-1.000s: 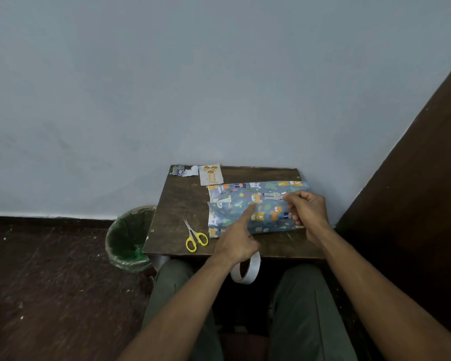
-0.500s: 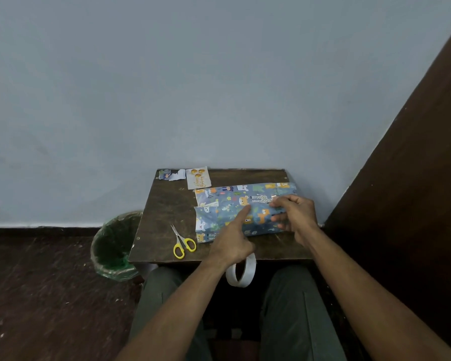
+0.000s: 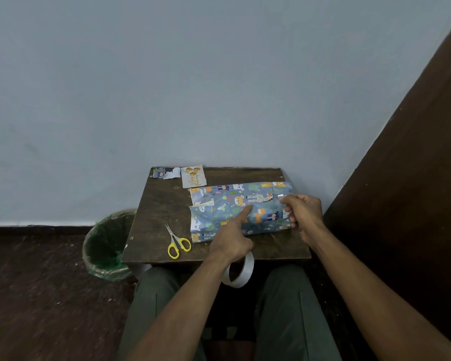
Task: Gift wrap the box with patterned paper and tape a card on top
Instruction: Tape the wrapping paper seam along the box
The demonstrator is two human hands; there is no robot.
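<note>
Left hand index finger pins the patterned paper seam, tape roll hooked in its grip; right hand pinches a tape strip. Risk: seam springs open or tape wrinkles if finger lifts early.

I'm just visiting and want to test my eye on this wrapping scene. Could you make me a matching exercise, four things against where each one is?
Things:
1. scissors
2. card
3. tape roll
4. bin

Places:
A. on the floor, left of the table
B. hanging below the left hand, at the table's near edge
C. on the table, left of the wrapped box, near the front
D. at the table's far edge, near the wall

Pairs: 1-C, 2-D, 3-B, 4-A
</note>
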